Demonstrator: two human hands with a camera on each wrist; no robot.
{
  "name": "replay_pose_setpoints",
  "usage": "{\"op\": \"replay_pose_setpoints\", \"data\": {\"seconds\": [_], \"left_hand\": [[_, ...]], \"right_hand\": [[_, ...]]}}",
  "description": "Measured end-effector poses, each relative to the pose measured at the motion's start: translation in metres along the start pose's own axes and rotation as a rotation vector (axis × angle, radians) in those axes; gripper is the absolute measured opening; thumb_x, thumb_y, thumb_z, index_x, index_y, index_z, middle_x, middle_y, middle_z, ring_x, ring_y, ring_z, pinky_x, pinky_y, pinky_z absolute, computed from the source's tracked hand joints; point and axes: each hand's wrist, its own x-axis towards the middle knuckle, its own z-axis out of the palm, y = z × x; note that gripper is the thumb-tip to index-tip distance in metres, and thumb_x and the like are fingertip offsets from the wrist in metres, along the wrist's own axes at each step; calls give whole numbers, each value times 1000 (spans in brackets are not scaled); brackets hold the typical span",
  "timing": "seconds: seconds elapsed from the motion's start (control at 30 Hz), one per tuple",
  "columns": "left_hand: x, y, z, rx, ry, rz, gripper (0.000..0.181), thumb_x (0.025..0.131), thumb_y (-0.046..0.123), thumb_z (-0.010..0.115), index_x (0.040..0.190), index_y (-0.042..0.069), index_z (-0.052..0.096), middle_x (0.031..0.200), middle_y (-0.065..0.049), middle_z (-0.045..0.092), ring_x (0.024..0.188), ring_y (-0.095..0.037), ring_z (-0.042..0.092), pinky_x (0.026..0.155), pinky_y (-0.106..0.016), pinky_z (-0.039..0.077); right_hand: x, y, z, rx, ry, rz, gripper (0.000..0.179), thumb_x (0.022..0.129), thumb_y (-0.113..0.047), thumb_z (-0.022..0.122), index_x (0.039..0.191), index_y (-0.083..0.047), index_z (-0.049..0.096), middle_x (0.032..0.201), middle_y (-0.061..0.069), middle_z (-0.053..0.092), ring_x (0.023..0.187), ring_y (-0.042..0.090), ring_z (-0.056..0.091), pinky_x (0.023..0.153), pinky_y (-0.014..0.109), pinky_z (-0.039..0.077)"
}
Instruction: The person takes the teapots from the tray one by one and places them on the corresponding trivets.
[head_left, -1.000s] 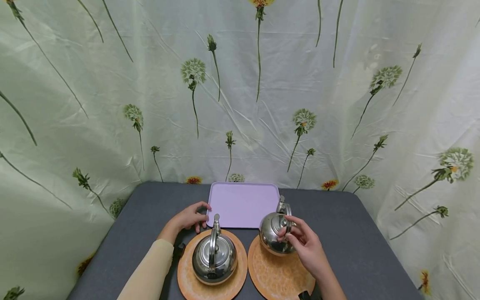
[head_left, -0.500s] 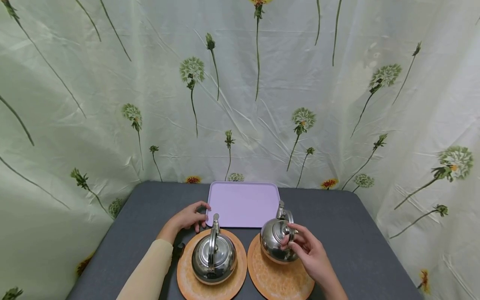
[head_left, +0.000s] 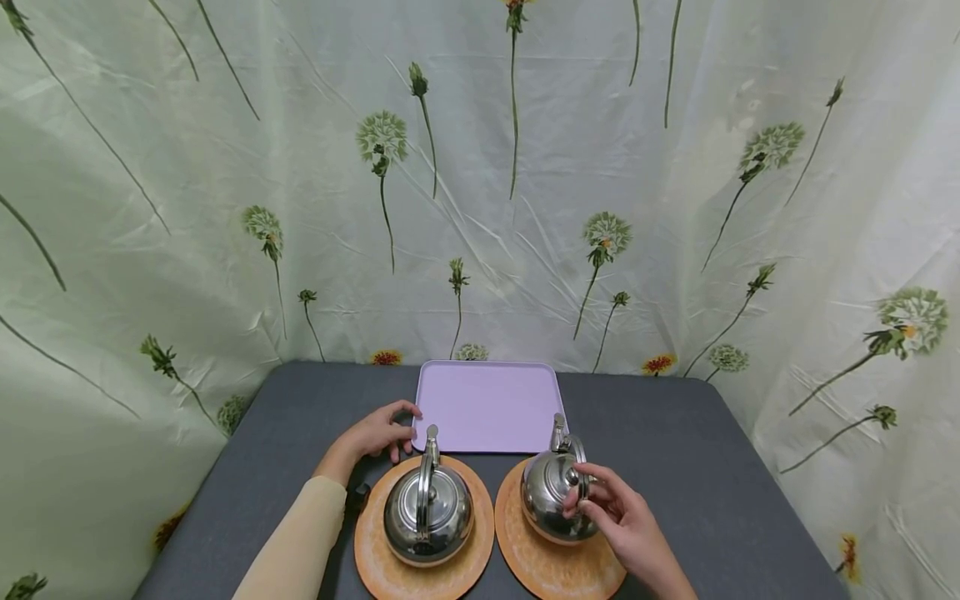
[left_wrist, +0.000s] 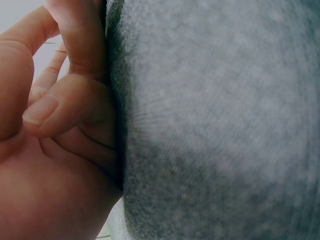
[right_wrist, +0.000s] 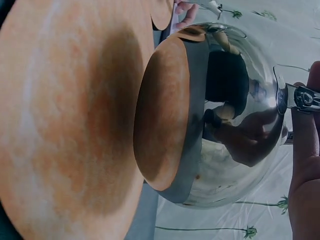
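In the head view my right hand (head_left: 626,521) grips the handle of a shiny steel kettle (head_left: 546,492), its spout pointing away from me. That kettle is over the right round orange mat (head_left: 558,571); in the right wrist view a dark shadow lies beside the kettle (right_wrist: 225,165), and I cannot tell whether its base touches the mat. A second steel kettle (head_left: 429,521) stands upright on the left orange mat (head_left: 375,558). My left hand (head_left: 375,435) rests on the table, its loosely bent fingers at the left edge of a lilac tray (head_left: 487,408).
The dark grey table (head_left: 675,467) carries everything. Behind and around it hangs a pale curtain (head_left: 480,167) printed with dandelions. The tray lies just beyond both mats, close to the spouts.
My right hand has brought its kettle toward me and down, from the tray's front right corner to over the right mat. My left hand has stayed at the tray's edge.
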Motion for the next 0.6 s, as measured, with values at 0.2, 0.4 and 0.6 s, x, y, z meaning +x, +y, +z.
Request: {"op": "replay_pose_setpoints", "data": {"seconds": [0.2, 0.4, 0.6], "left_hand": [[-1, 2, 0, -8, 1, -15, 36, 93, 21, 64, 127, 23, 54, 72, -7, 69, 44, -15, 57, 39, -24, 30], [0, 3, 0, -23, -2, -16, 37, 93, 21, 65, 128, 22, 53, 72, -6, 68, 45, -14, 57, 40, -23, 30], [0, 3, 0, -17, -4, -26, 37, 93, 22, 65, 129, 22, 53, 72, -6, 69, 45, -15, 58, 40, -23, 30]], "right_hand": [[-4, 2, -1, 25, -46, -31, 45, 97, 9, 51, 139, 15, 37, 98, 19, 70, 87, 21, 72, 81, 32, 58], [-7, 3, 0, 38, -49, -23, 45, 96, 10, 52, 139, 15, 37, 97, 21, 70, 87, 23, 72, 79, 35, 58], [-10, 5, 0, 64, -49, -1, 46, 96, 11, 51, 139, 15, 37, 97, 21, 70, 88, 20, 72, 79, 34, 58]]}}
